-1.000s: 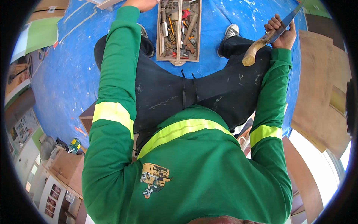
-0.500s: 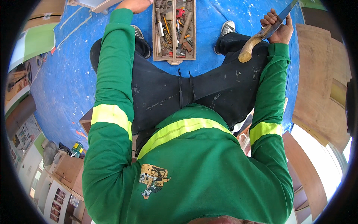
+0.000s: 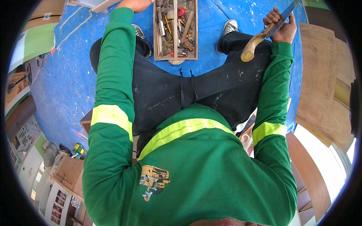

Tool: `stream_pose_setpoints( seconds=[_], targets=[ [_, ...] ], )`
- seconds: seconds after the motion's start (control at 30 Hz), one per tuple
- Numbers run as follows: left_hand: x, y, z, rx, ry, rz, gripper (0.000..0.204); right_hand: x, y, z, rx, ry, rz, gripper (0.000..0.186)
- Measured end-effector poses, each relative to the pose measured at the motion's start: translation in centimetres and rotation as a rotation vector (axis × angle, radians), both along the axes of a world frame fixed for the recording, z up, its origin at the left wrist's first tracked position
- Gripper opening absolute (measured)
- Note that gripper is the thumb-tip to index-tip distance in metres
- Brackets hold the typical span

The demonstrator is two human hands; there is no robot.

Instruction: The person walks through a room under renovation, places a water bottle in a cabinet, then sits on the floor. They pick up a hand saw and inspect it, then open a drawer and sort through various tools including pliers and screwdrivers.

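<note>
At the upper right, my right hand (image 3: 283, 27) is closed round a handsaw (image 3: 253, 48) where its curved wooden handle meets the metal blade. The handle's butt points down toward my right knee, and the blade runs up out of the picture. My left hand (image 3: 136, 5) lies at the top edge, its fingers mostly cut off, so what it holds or touches is hidden. Just left of it is the corner of a pale wooden panel or box (image 3: 103, 5). Between my feet stands an open wooden toolbox (image 3: 176, 61), full of hand tools, among them a hammer (image 3: 187, 30).
A blue sheet (image 3: 64, 86) with paint specks covers the floor. Large wooden boards (image 3: 316, 75) lie along the right side. A wooden box (image 3: 87, 121) stands by my left hip. A green and yellow container (image 3: 78, 150) sits at the lower left beside wooden pieces.
Almost nothing differs. The view has shifted very slightly; both hands and the handsaw stay practically where they were.
</note>
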State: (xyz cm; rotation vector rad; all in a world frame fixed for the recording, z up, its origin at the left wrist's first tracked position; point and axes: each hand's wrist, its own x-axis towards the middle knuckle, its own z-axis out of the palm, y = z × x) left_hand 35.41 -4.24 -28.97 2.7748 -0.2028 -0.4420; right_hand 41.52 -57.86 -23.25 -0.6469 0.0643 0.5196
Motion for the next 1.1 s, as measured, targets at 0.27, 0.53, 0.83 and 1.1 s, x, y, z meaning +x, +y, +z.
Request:
stream_pose_setpoints(
  seconds=[0.27, 0.53, 0.83, 1.1],
  targets=[
    [0.5, -0.1, -0.6, -0.040, 0.007, -0.025, 0.045, 0.1, -0.4, -0.1, -0.003, 0.009, 0.011, 0.052],
    [0.1, 0.4, -1.0, -0.019, -0.026, -0.043, 0.046, 0.0, 0.0, 0.1, -0.017, 0.013, 0.000, 0.052],
    [0.1, -0.5, 0.0, -0.020, -0.005, -0.026, 0.043, 0.0, 0.0, 0.1, -0.068, 0.018, -0.034, 0.052],
    [-0.2, 2.8, -5.1, -0.127, 0.031, 0.020, 0.048, 0.8, 4.4, -2.4, -0.728, 0.070, -0.437, 0.040]
  ],
)
